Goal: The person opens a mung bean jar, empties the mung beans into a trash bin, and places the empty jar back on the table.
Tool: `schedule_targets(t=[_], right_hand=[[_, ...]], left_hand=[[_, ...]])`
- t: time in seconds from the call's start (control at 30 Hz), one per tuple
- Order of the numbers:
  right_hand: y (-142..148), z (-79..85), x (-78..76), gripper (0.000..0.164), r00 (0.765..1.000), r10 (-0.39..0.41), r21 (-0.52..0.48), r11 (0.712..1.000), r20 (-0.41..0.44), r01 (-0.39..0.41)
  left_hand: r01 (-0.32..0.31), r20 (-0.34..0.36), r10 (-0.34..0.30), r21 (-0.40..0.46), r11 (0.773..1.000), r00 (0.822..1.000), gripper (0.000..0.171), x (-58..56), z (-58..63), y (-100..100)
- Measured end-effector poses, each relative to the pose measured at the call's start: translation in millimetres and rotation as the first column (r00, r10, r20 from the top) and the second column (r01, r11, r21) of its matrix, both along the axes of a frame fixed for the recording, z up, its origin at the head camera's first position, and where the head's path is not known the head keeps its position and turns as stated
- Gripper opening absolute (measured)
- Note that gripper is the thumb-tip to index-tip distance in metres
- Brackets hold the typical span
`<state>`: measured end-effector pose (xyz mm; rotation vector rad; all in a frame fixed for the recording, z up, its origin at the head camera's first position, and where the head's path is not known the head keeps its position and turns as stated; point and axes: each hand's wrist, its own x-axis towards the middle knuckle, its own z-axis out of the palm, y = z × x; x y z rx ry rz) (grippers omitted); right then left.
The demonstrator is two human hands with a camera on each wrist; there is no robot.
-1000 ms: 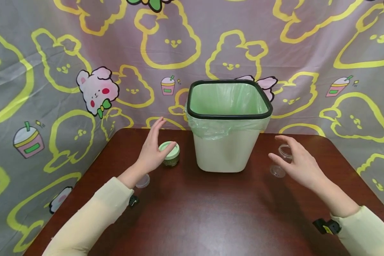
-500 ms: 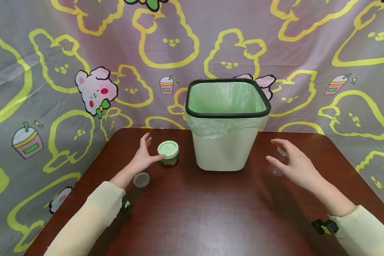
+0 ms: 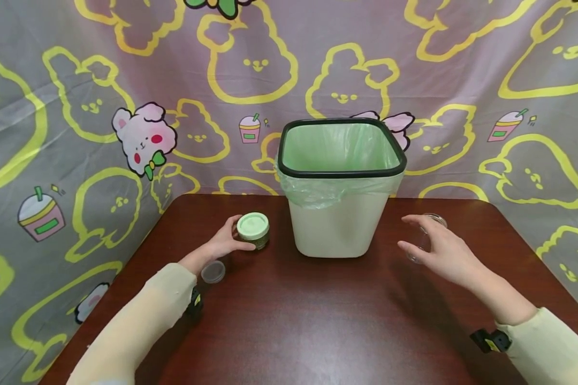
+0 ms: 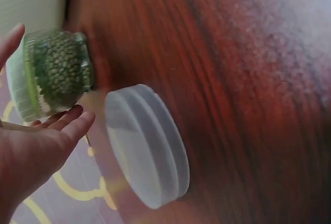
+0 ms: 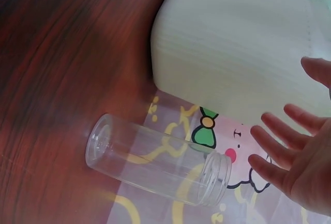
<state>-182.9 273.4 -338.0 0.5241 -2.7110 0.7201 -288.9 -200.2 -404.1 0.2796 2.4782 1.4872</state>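
A small jar of green beans (image 4: 63, 61) with a pale green lid (image 3: 253, 225) stands on the table at the left of the head view. My left hand (image 3: 220, 243) is spread around its left side, thumb in front and fingers behind; whether they touch the glass cannot be told. Near that wrist lies a translucent round lid (image 4: 147, 146). My right hand (image 3: 448, 251) hovers with fingers apart, holding nothing. Beside it, a tall clear jar (image 5: 158, 157) with an uncovered threaded mouth stands upright; the hand partly hides it in the head view.
A white trash bin (image 3: 337, 224) with a black rim (image 3: 342, 174) and pale green bag stands between the hands at the back of the dark wooden table (image 3: 308, 310). A patterned cloth (image 3: 173, 53) hangs behind the table and at its sides.
My left hand has come down and moved in around the bean jar, its fingers drawing closer to it. My right hand has lowered slightly and shifted a little left beside the clear jar.
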Motion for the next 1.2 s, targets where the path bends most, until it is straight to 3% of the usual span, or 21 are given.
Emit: schedule_targets(t=[0.3,0.77,1.0,1.2], right_hand=[[-4.2,1.8,2.2,0.050,0.997,0.038,0.061,0.998,-0.064,-0.034],[-4.2,1.3,8.1,0.048,0.990,0.101,0.095,0.991,-0.099,-0.091],[-5.1,3.4,10.7,0.057,0.988,0.127,0.149,0.982,-0.091,-0.112],[-5.6,6.3,13.2,0.065,0.988,0.146,0.179,0.975,-0.053,-0.134]], left_hand=[[-0.062,-0.083,0.053,-0.105,0.993,0.995,0.093,-15.5,-15.0,6.1],[-0.065,-0.026,0.063,-0.067,0.996,0.998,0.091,-21.2,-11.1,8.5],[-0.068,-0.073,0.064,-0.058,0.996,0.995,0.089,-23.8,-16.1,6.6],[-0.092,-0.098,0.093,0.012,0.996,0.991,0.088,-20.4,-9.4,3.4]])
